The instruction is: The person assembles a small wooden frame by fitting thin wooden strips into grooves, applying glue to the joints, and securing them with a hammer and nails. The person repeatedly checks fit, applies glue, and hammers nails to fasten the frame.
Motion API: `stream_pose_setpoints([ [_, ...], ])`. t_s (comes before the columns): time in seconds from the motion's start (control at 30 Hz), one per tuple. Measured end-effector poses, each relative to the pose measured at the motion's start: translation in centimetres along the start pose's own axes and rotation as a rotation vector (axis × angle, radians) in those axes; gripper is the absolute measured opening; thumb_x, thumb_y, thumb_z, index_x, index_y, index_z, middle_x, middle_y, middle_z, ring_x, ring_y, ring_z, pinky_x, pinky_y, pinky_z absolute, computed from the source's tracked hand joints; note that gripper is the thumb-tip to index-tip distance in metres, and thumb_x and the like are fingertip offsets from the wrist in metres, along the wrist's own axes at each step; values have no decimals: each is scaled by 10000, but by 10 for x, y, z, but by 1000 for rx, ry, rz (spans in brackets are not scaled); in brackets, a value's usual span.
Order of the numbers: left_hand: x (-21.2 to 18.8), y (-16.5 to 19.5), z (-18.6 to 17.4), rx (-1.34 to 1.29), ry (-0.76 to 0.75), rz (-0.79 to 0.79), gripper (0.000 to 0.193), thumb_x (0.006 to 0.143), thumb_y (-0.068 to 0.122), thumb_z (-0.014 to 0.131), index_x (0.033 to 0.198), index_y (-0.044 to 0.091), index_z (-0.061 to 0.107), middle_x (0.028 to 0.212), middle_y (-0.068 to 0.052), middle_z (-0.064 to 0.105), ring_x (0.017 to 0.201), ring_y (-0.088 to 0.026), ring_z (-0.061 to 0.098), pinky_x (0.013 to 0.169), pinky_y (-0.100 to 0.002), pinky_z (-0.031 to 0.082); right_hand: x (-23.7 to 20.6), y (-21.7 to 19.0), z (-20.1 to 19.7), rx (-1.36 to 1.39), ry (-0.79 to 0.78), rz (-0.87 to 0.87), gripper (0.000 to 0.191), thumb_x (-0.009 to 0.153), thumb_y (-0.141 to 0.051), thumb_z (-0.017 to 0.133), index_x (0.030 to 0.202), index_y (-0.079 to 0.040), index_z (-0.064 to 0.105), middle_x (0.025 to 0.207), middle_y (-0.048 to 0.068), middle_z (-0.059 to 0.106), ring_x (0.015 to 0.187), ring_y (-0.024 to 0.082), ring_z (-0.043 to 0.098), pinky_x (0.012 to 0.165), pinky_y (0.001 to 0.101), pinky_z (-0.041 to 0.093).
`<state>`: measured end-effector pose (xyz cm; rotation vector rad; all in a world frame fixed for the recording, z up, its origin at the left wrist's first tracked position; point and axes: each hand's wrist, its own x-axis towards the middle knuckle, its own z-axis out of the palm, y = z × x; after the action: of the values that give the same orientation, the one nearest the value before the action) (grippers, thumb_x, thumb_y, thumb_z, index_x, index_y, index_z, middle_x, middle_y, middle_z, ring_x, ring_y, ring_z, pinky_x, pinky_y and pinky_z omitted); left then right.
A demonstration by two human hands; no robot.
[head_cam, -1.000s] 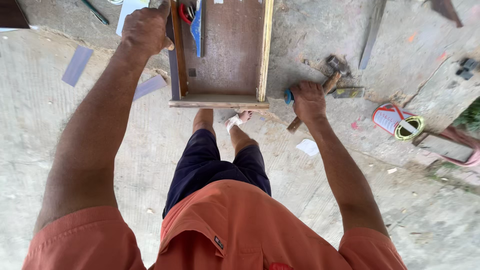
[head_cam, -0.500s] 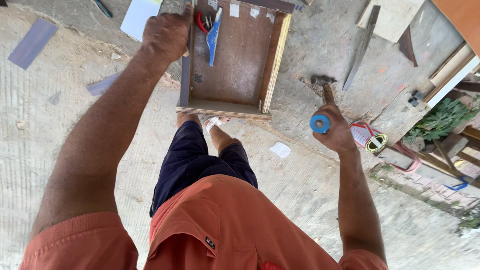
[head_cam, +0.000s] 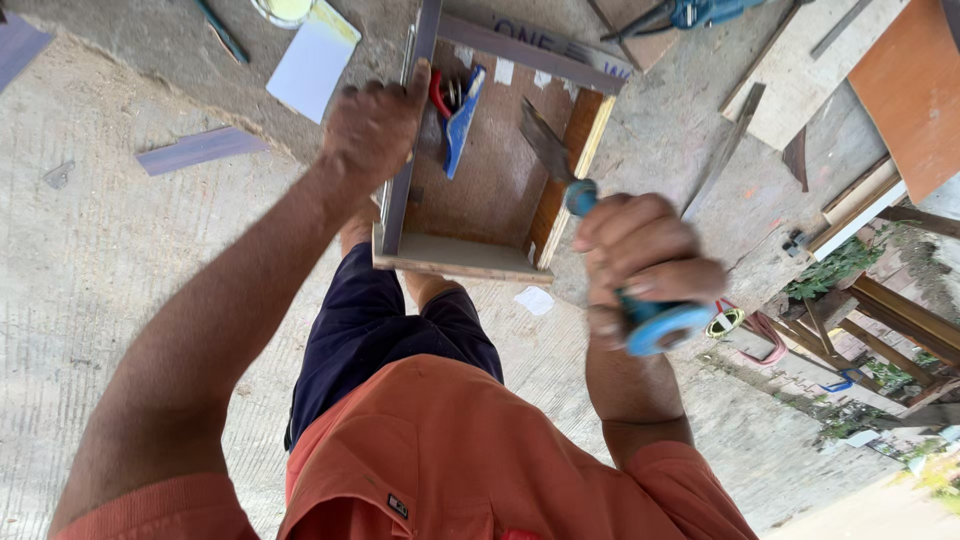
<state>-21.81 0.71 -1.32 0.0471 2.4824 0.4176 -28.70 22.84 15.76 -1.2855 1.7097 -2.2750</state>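
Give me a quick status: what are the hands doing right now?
Left hand grips wooden box frame edge. Right hand holds blue-handled chisel, blade over the frame. Pliers lie inside.

One wooden box frame (head_cam: 470,255); one blue-handled chisel (head_cam: 610,260); two hands; one white sheet (head_cam: 312,62).

A single camera sits on the person's head and faces steeply down along the chest and both forearms to the concrete floor (head_cam: 110,300). It is close to the left hand (head_cam: 372,128) and right hand (head_cam: 640,262), with the wooden box frame (head_cam: 470,258) just beyond
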Motion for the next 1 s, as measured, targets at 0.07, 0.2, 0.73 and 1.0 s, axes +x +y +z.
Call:
stream_pose_setpoints([
  [0.07, 2, -4, -3, -13, 18, 16, 819, 948, 70, 681, 1625, 19, 224, 888, -187, 690, 758, -260, 676, 739, -425, 615, 19, 18, 23, -31, -129, 3, 344, 867, -259, 826, 959, -126, 523, 800, 19, 574, 699, 176, 589, 575, 354, 579],
  [0.2, 9, -14, 0, -82, 11, 36, 839, 922, 80, 684, 1618, 15, 220, 878, -174, 684, 755, -241, 657, 728, -406, 615, 43, 61, 44, -6, -420, 30, 283, 882, -222, 856, 897, -108, 598, 821, 15, 640, 713, 190, 649, 597, 384, 607],
  [0.73, 18, -30, 21, -70, 310, 78, 660, 936, 199, 687, 1530, 29, 455, 757, -41, 666, 708, -159, 669, 609, -345, 578, 10, 123, 53, -289, -4, 157, 278, 891, -142, 764, 1049, -230, 552, 993, -30, 529, 917, 136, 542, 804, 354, 576],
  [1.0, 19, -33, 22, -117, 308, 67, 639, 995, 319, 665, 1521, 22, 459, 730, -39, 660, 695, -161, 668, 592, -355, 575, 31, 142, 36, -205, -53, 111, 340, 789, -263, 911, 959, -223, 619, 1005, -23, 478, 930, 116, 505, 695, 253, 604],
])
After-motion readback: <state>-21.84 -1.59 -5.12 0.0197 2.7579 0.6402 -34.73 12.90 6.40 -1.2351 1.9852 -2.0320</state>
